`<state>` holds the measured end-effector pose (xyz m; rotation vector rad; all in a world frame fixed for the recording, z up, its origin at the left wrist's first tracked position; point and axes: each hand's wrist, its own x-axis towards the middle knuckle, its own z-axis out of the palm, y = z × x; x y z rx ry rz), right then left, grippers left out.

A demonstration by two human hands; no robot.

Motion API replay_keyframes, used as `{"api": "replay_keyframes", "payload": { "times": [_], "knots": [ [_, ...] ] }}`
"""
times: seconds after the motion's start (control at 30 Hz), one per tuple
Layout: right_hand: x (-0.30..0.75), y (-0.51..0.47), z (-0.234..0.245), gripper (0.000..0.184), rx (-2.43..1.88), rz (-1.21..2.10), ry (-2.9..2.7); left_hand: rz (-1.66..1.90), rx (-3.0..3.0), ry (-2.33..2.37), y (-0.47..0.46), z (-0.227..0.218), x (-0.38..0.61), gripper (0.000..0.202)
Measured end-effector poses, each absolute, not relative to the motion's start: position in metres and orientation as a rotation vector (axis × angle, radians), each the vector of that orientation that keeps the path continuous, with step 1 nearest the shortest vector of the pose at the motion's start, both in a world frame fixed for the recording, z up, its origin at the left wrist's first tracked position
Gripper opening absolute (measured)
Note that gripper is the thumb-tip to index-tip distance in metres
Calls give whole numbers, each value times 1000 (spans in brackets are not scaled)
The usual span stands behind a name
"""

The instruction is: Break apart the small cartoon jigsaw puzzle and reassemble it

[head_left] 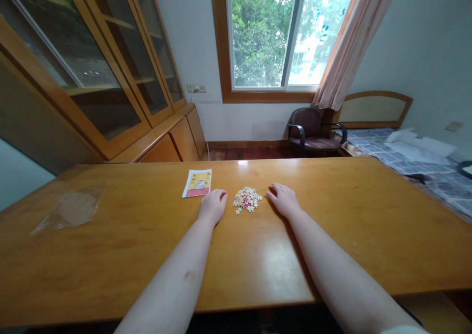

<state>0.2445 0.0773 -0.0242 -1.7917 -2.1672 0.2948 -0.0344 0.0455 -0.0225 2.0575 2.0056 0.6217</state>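
Observation:
A small heap of jigsaw puzzle pieces (251, 199), mostly pale with some yellow and pink-red ones, lies on the wooden table between my two hands. Just left of the heap, my left hand (213, 206) rests on the tabletop, fingers loosely bent and nothing held. On the heap's other side my right hand (283, 199) rests with its fingers apart, also holding nothing. Neither hand touches the pieces. Beside my left hand, a picture card (194, 183) lies flat, showing a white animal figure on yellow and red; its lower right corner is close to my knuckles.
A clear plastic bag (75, 208) lies on the left of the table (155, 265). Tiny scraps (356, 248) are on the right. Beyond the far edge are a glass-door cabinet (110, 54), an office chair (311, 130) and a bed (401, 152).

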Motion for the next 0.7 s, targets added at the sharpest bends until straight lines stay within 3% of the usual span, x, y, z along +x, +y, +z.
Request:
{"api": "replay_keyframes", "payload": {
  "times": [0.1, 0.27, 0.5, 0.7],
  "knots": [
    [240, 72, -26, 61, -1721, 275, -2212, 690, 2252, 1898, 41, -23, -22, 48],
    [228, 63, -26, 98, -1325, 359, -2542, 335, 2453, 1684, 41, -26, -6, 78],
    [215, 73, -23, 101, -1162, 324, -2784, 91, 2527, 1498, 62, -24, 9, 82],
    [205, 100, -29, 94, -1262, 285, -2769, 147, 2496, 1533, 96, -30, 24, 80]
  ]
}}
